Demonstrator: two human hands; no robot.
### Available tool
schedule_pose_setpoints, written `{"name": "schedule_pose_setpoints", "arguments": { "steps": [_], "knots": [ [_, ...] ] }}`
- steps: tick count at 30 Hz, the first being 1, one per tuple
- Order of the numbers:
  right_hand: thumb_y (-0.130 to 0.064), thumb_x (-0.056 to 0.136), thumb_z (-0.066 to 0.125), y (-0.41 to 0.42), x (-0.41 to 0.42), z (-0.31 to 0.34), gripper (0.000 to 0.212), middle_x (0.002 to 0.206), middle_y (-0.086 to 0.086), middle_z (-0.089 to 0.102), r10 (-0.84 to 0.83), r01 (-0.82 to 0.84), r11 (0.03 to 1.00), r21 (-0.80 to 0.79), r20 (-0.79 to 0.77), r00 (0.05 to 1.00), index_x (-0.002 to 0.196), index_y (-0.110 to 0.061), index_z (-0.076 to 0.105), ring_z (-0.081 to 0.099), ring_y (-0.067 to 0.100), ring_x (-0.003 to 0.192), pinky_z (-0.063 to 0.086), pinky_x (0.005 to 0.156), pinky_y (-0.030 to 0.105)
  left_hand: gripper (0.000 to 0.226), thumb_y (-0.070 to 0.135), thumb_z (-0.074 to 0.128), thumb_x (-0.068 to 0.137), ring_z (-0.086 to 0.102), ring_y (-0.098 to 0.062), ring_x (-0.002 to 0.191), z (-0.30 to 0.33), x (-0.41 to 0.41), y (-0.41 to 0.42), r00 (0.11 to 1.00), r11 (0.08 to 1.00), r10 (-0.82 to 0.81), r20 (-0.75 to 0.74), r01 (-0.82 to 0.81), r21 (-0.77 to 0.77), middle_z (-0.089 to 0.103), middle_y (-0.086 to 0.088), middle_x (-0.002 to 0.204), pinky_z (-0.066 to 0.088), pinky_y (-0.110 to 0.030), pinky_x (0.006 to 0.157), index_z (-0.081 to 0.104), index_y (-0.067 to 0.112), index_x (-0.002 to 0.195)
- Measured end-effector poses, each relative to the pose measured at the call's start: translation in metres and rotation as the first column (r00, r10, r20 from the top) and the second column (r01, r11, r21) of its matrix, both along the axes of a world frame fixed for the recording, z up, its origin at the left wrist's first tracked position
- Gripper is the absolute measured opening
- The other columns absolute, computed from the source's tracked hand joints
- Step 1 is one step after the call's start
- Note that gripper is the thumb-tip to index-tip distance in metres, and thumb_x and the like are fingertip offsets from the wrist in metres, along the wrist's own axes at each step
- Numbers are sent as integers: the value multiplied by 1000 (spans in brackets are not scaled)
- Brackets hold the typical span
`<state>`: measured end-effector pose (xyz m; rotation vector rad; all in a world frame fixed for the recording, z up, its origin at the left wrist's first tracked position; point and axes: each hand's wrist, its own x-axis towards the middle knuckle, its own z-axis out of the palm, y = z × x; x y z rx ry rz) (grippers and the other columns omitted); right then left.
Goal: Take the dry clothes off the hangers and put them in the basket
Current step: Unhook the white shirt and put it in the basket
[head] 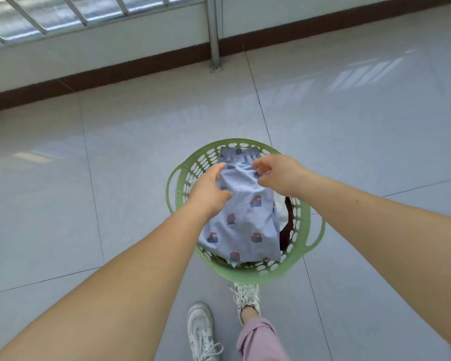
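A round green plastic basket [301, 243] stands on the tiled floor below me. A pair of light blue shorts [241, 217] with a red and blue print lies across its top, the elastic waistband at the far side. My left hand [208, 190] grips the left edge of the shorts, thumb on top of the fabric. My right hand [279, 173] hovers at the right edge near the waistband, fingers curled, and I cannot tell whether they pinch the cloth. Dark and white clothes [284, 217] show underneath at the right. No hangers are in view.
My two feet in white sneakers [246, 299] stand just before the basket, one touching its near rim. A metal post [214, 35] rises from the floor by the low wall with a brown skirting, and a metal railing [63, 14] runs above it.
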<state>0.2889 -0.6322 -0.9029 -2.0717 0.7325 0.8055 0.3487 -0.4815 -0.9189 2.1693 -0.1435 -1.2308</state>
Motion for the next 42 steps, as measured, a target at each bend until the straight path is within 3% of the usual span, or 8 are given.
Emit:
{"name": "schedule_pose_setpoints", "arguments": {
  "steps": [5,12,15,20,28,32,37,42],
  "knots": [
    [-8,90,47,12,10,89,40,127,4,57,206,-197,975,-101,91,974,128,-16,52,54,23,114,43,98,33,55,-1,53,86,54,-17,96,90,8,1,989,987,117,92,-106,-117,48,-6,124,44,-24,72,42,23,135],
    [-14,93,48,31,33,230,46,141,-2,46,354,-294,930,-223,317,880,138,-22,42,46,17,126,35,101,27,50,7,57,87,52,-10,77,234,28,15,924,928,288,253,-204,-312,52,0,112,43,-19,65,46,27,132],
    [-14,92,49,44,50,308,48,140,0,47,389,-268,914,-304,468,794,139,-21,41,49,18,122,38,101,28,45,11,57,89,55,-8,80,307,38,30,870,889,334,364,-163,-427,55,1,111,43,-7,56,47,29,129],
    [-14,91,52,71,69,415,45,133,1,54,395,-208,915,-346,667,631,135,-20,46,53,17,117,43,97,27,43,17,58,90,59,-14,96,413,48,58,772,816,434,464,-119,-566,56,2,112,45,-17,63,46,30,129],
    [-13,89,58,125,76,547,44,127,1,57,402,-59,912,-406,858,321,131,-20,49,57,11,107,47,95,27,39,14,59,89,58,-6,95,554,49,109,538,693,599,593,23,-720,58,0,112,46,-13,71,48,23,126],
    [-13,89,58,154,83,601,43,126,0,57,382,2,921,-389,906,182,131,-18,49,55,7,103,43,89,17,41,11,59,89,58,-10,99,612,51,132,406,669,640,652,122,-733,58,4,108,47,-11,77,49,20,127],
    [-15,90,59,191,101,668,42,127,0,56,390,3,920,-391,917,81,130,-20,48,55,8,105,45,89,18,41,17,59,89,53,-3,101,684,61,166,107,735,636,764,216,-642,56,2,123,42,-5,79,48,19,127],
    [-16,91,56,227,119,726,37,126,-1,58,399,23,917,-398,917,-21,127,-23,51,60,11,104,47,93,24,42,12,59,88,52,-12,114,750,76,200,-219,805,591,776,223,-550,52,-3,128,40,-20,93,49,16,128]
  ]
}}
